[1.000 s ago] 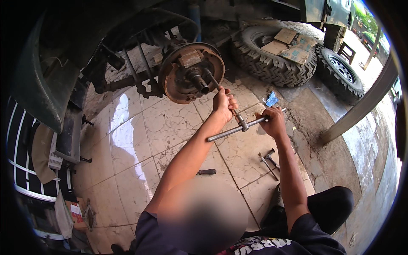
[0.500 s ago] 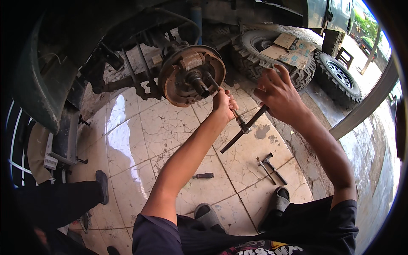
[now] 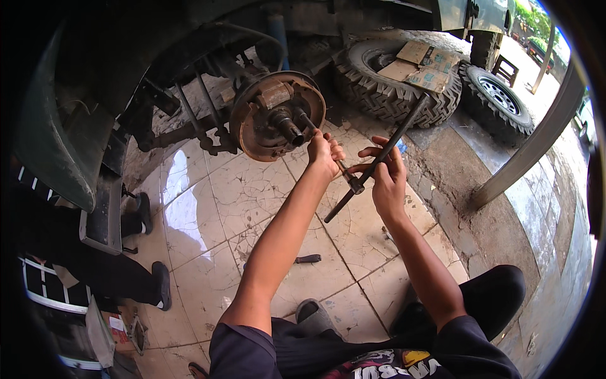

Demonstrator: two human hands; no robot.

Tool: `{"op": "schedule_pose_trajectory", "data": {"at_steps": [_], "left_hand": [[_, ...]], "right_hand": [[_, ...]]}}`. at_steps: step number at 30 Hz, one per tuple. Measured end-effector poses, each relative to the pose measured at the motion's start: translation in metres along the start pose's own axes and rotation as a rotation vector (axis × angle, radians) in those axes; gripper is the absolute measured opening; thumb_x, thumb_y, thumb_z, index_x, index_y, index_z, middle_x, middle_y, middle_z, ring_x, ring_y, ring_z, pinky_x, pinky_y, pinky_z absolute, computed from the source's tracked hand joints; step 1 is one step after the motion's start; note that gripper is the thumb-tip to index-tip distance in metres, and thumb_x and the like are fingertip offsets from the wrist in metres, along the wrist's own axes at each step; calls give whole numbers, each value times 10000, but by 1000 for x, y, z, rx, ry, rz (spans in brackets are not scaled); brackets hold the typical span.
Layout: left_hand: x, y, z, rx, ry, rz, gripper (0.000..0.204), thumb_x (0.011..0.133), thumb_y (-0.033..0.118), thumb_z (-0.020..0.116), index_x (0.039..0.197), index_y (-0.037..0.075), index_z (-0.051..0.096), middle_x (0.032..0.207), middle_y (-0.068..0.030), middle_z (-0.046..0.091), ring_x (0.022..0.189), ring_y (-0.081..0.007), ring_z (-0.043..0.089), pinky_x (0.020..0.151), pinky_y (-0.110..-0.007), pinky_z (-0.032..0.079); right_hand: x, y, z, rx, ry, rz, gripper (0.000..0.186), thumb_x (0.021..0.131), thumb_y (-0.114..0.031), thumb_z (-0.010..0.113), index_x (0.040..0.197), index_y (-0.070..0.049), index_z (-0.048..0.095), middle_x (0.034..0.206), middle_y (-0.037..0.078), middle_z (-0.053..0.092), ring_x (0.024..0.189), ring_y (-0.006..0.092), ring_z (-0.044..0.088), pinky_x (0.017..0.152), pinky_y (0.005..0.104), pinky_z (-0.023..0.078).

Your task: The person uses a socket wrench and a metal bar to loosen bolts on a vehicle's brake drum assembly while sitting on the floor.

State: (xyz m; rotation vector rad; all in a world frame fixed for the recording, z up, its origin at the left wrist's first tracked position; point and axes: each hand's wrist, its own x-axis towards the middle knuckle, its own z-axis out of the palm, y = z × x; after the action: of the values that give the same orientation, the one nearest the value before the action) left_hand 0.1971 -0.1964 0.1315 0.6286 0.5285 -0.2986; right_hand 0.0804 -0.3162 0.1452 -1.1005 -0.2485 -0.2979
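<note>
My left hand [image 3: 325, 156] is closed around a long socket extension [image 3: 305, 119] that reaches into the rusty hub [image 3: 262, 117], beside its protruding spindle [image 3: 291, 132]. At the extension's near end, a long steel sliding bar [image 3: 404, 126] passes through the drive head [image 3: 355, 184] on a diagonal. My right hand [image 3: 388, 174] is at this bar, fingers apart and loosely bent, touching it without a closed grip. On the tiles below lies a dark-handled tool [image 3: 308, 259]; another small tool [image 3: 387, 234] is mostly hidden by my right arm.
A large tyre [image 3: 398, 101] carrying cardboard [image 3: 429, 72] lies behind, beside a wheel [image 3: 495, 101]. A metal post [image 3: 530, 155] rises at the right. A co-worker's dark-trousered legs [image 3: 126, 278] with sandals are at the left, near metal panels [image 3: 95, 145] and the cracked tile floor [image 3: 196, 265].
The sliding bar has swung steeper, its far end higher. My right hand released it, rose, then lowered with fingers spread. The co-worker's legs have come into view at the left.
</note>
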Motion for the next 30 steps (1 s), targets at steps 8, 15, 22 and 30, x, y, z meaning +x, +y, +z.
{"op": "schedule_pose_trajectory", "data": {"at_steps": [8,15,22,30], "left_hand": [[2,5,2,-48,-143,-145,444,972,477,281,761,107,408,493,25,288,389,-108,232,414,-260,273],[11,23,-20,290,-262,-80,436,984,410,260,846,64,486,706,-34,527,656,-177,498,693,-358,443],[-5,25,-10,560,-156,21,363,948,391,417,1130,78,400,867,-83,586,815,-228,589,736,-431,482],[-25,33,-25,579,-265,-10,364,941,342,465,1125,44,366,1121,-180,520,1006,-302,579,800,-526,516]], "right_hand": [[-23,24,20,17,-42,192,529,929,-95,529,1391,-73,273,1062,123,577,696,106,590,506,224,464],[-24,38,21,-136,16,181,406,912,-132,577,1267,-38,402,614,14,527,436,73,460,393,234,374],[-17,38,-4,-799,-168,-188,269,856,-85,599,1117,-54,541,692,81,575,576,179,573,496,319,432],[-16,31,-27,-1390,-514,-294,468,757,-57,610,1199,-198,550,782,84,534,792,254,562,745,358,405]]}}
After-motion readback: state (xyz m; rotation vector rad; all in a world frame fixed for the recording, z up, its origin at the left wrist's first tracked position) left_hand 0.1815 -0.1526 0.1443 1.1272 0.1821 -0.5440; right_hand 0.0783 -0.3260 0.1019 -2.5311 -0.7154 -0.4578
